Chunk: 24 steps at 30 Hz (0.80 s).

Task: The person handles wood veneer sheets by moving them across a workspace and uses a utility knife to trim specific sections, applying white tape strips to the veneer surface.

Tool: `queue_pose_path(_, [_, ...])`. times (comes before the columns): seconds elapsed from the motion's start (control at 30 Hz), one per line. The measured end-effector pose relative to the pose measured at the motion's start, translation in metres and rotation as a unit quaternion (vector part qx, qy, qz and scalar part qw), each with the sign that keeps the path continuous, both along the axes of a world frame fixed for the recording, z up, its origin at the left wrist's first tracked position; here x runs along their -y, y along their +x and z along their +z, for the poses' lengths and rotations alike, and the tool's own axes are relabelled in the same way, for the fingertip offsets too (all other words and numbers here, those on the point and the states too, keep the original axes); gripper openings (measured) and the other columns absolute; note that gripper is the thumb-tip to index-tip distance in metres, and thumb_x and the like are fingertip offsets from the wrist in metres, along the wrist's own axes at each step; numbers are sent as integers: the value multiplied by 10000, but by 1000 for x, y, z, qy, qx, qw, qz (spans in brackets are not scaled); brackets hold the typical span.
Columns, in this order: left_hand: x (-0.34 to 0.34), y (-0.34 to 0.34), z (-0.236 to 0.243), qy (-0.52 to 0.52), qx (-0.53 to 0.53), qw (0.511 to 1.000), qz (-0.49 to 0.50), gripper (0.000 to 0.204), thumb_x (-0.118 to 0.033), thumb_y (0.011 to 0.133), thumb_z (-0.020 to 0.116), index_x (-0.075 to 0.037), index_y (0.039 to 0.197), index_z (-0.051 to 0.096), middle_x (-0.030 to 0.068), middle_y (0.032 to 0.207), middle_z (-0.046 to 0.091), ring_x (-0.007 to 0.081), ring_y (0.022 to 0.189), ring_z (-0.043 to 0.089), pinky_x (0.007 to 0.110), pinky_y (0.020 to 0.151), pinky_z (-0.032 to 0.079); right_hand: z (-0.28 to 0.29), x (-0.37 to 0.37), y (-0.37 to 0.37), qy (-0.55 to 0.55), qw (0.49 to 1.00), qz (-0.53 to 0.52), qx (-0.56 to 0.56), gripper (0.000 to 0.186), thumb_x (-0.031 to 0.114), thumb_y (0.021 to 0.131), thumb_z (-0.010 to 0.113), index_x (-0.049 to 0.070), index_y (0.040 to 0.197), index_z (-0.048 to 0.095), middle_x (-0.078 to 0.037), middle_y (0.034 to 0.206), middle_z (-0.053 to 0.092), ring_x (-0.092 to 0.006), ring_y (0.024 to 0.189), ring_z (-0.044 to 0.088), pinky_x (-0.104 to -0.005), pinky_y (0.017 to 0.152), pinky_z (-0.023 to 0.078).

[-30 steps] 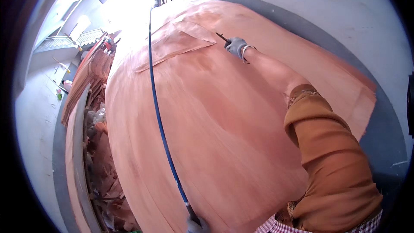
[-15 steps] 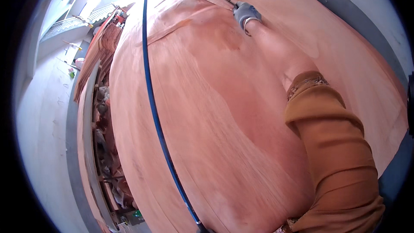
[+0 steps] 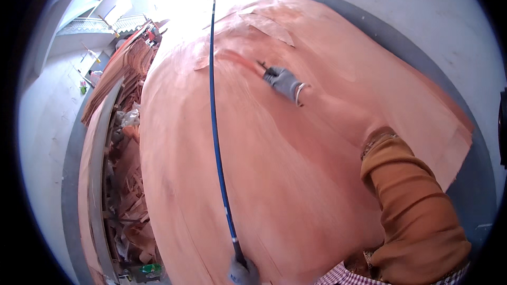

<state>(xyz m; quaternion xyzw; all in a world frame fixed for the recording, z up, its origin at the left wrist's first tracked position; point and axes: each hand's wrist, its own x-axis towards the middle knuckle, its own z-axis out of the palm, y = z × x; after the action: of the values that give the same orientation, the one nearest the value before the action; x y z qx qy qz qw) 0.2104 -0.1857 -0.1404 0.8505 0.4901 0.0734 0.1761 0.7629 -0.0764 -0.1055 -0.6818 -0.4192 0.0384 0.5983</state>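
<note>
A broad stack of thin reddish wood veneer sheets (image 3: pixel 253 153) spreads out in front of me. My right hand (image 3: pixel 285 83), in a grey glove with a bracelet at the wrist, is closed around a small dark tool (image 3: pixel 262 65), its exact kind too small to tell. The hand is low over the top sheet, beside a blurred darker red strip (image 3: pixel 237 59). At the lower edge, my gloved left hand (image 3: pixel 243 271) grips the dark handle end of a long thin blue rod (image 3: pixel 215 126). The rod reaches away across the veneer toward the bright far end.
A loose veneer piece (image 3: pixel 268 27) lies on the far part of the stack. To the left, a long board (image 3: pixel 100 179) borders a heap of veneer scraps (image 3: pixel 134 195), with stacked veneer (image 3: pixel 113 68) beyond. A pale wall (image 3: pixel 422 10) runs along the right.
My right hand has come nearer and slightly left with the dark tool. The blue rod appears farther right, and my left hand now shows at its handle. The whole view has shifted.
</note>
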Motion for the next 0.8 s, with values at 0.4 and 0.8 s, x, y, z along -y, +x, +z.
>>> queue_pose_path(0.4, [15, -204, 48, 36, 318, 947, -16, 231, -148, 811, 600, -34, 992, 513, 153, 647, 570, 331, 583, 590, 405, 520, 443, 97, 54, -337, -103, 960, 190, -180, 268, 298, 885, 562, 123, 1087, 580, 30, 758, 578, -40, 585, 487, -190, 418, 338])
queue_pose_path(0.8, [101, -523, 101, 30, 257, 949, 178, 248, -127, 774, 669, 6, 959, 569, 106, 591, 530, 192, 506, 560, 300, 489, 431, 54, 54, -807, -401, 585, 687, -159, 369, 132, 834, 608, 16, 1180, 552, -18, 806, 590, -71, 666, 568, -213, 588, 461])
